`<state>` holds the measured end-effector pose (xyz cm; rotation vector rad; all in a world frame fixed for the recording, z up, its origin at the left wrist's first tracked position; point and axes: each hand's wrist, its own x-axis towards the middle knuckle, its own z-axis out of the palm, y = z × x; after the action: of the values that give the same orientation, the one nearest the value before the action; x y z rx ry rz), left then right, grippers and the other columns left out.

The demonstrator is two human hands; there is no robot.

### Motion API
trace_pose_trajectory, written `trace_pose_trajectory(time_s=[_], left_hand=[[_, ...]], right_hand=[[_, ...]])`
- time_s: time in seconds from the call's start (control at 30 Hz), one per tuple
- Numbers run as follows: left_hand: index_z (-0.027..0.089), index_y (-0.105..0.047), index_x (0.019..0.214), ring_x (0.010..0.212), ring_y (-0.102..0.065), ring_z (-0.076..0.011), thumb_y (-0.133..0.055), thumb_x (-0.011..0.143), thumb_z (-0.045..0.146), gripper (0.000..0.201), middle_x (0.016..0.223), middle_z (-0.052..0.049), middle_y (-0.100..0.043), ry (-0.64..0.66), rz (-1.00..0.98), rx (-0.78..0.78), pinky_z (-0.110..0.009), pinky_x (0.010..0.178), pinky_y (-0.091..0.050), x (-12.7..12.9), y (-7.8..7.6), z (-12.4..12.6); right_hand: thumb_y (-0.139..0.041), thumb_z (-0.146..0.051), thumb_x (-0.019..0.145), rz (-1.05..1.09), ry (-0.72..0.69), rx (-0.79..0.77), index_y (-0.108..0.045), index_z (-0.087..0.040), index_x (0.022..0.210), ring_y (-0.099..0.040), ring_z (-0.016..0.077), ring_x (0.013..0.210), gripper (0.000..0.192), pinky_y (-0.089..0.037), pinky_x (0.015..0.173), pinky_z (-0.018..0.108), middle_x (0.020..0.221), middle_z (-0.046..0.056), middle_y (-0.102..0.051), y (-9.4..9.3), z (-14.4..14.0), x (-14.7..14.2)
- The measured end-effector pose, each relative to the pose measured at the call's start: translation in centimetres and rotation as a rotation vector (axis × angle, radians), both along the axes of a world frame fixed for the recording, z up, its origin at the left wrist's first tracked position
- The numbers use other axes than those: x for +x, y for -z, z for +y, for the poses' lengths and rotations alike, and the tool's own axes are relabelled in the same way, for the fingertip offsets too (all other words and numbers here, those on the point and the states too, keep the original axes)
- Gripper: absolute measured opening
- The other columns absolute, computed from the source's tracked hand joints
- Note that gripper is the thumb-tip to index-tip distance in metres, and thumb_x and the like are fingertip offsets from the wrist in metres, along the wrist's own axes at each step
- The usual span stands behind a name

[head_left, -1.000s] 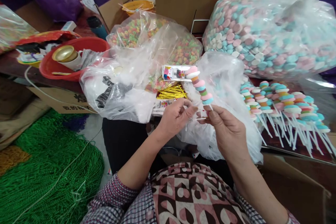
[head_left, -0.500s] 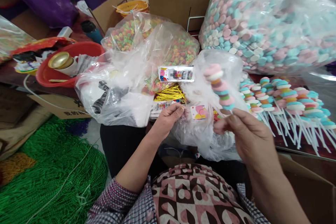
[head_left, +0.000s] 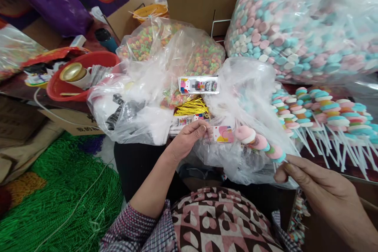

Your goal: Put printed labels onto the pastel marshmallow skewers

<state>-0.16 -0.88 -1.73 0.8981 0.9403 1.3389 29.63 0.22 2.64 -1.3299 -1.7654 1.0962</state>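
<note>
My left hand [head_left: 186,138] pinches one end of a small clear plastic bag with a colourful printed panel [head_left: 223,134]. My right hand [head_left: 323,187] is closed on the stick end of a marshmallow skewer [head_left: 260,141], threaded with pink, white and blue pieces and small coloured rings. The skewer points left, its tip close to the bag's opening; whether it is inside I cannot tell. Beyond my left hand lie gold twist ties [head_left: 191,106] and a stack of printed bags [head_left: 184,121]. Another printed packet [head_left: 199,85] rests behind the ties.
Finished skewers [head_left: 333,114] lie in a heap at the right, sticks toward me. Behind them stands a large bag of marshmallows [head_left: 295,35]. Bags of ring-shaped pieces [head_left: 203,53] sit at centre back. A red basin [head_left: 102,60] is at left, with green cord [head_left: 73,189] below.
My right hand has moved right and toward me, tipping the skewer from nearly upright to almost level, its tip now close to the bag. My left hand stays nearly in place.
</note>
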Motion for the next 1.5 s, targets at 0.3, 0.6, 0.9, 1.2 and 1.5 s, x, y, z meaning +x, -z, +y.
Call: trace_pose_trajectory(time_s=[0.3,0.6,0.9,1.2,1.5], left_hand=[[0.018,-0.064,0.081,0.074,-0.052,-0.0127,-0.06,0.09,0.05,0.034,0.076,0.0,-0.06,0.079,0.199,0.059,-0.026,0.074,-0.042,-0.2,-0.3,0.1],[0.017,-0.062,0.083,0.078,-0.05,-0.0148,-0.054,0.093,0.05,0.035,0.079,0.0,-0.056,0.138,0.454,0.085,-0.027,0.077,-0.039,-1.3,-1.8,0.3],[0.017,-0.063,0.082,0.077,-0.048,-0.0137,-0.054,0.093,0.047,0.032,0.079,0.0,-0.056,0.101,0.434,0.095,-0.026,0.077,-0.037,-1.3,-1.3,0.2],[0.017,-0.061,0.079,0.073,-0.048,-0.0135,-0.054,0.092,0.052,0.037,0.077,0.0,-0.055,0.087,0.468,0.079,-0.026,0.074,-0.039,-1.0,-1.7,0.0],[0.018,-0.069,0.087,0.082,-0.058,-0.0177,-0.051,0.095,0.045,0.033,0.083,-0.004,-0.067,-0.053,0.818,0.274,-0.03,0.078,-0.042,-1.1,-1.8,0.5]], right_hand=[[-0.067,-0.028,0.08,-0.123,-0.08,0.189,-0.081,-0.027,0.091,-0.07,0.0147,0.056,0.018,-0.059,0.061,0.02,0.066,-0.001,-0.076,1.0,1.3,1.1],[-0.069,-0.035,0.075,-0.212,-0.065,0.08,-0.083,-0.025,0.091,-0.074,0.0199,0.061,0.023,-0.062,0.061,0.025,0.077,0.003,-0.079,0.2,2.1,1.9],[-0.069,-0.037,0.072,-0.149,-0.036,0.074,-0.083,-0.023,0.083,-0.065,0.016,0.045,0.023,-0.056,0.047,0.022,0.055,0.001,-0.072,0.1,1.3,1.2],[-0.07,-0.051,0.073,-0.222,-0.019,-0.053,-0.083,-0.019,0.089,-0.061,0.0178,0.043,0.038,-0.052,0.042,0.025,0.053,0.004,-0.069,0.2,1.0,1.6],[-0.066,-0.043,0.077,-0.288,-0.125,0.018,-0.083,-0.021,0.089,-0.071,0.0215,0.058,0.031,-0.061,0.058,0.029,0.072,0.006,-0.078,-0.2,1.1,1.9]])
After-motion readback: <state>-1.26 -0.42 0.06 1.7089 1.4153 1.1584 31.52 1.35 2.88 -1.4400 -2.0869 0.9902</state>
